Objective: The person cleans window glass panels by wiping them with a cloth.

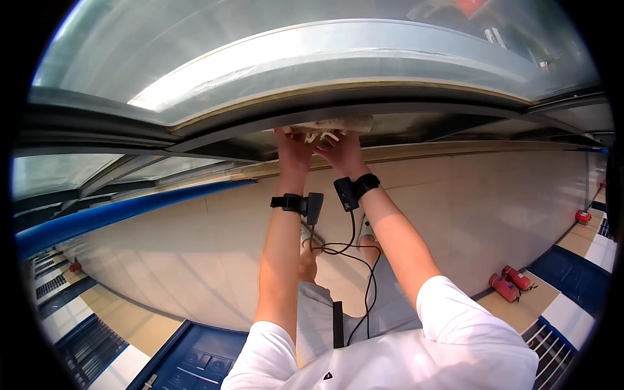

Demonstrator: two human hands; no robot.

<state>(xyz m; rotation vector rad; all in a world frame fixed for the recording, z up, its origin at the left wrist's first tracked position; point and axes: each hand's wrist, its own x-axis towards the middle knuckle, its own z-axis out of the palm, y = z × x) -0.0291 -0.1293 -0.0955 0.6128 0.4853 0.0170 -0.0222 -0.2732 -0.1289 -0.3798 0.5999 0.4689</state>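
Note:
Both arms reach forward to the dark window frame (pixel 364 107). My left hand (pixel 294 153) and my right hand (pixel 343 155) are close together just below its edge, fingers curled around a pale, crumpled cloth-like bundle (pixel 344 123). Whitish loops or strips hang from the bundle between the hands. The frame hides part of the bundle, and its exact kind is unclear. My fingertips are partly covered by it. Each wrist wears a black strap with a small black box, and a black cable (pixel 353 227) runs down from them.
Glass panes (pixel 292 49) stretch across the top. A blue rail (pixel 130 207) runs along the left. Below is a beige walkway floor (pixel 214 260). Red fire extinguishers (pixel 506 287) stand at the right, and a blue door (pixel 201 354) is at the lower left.

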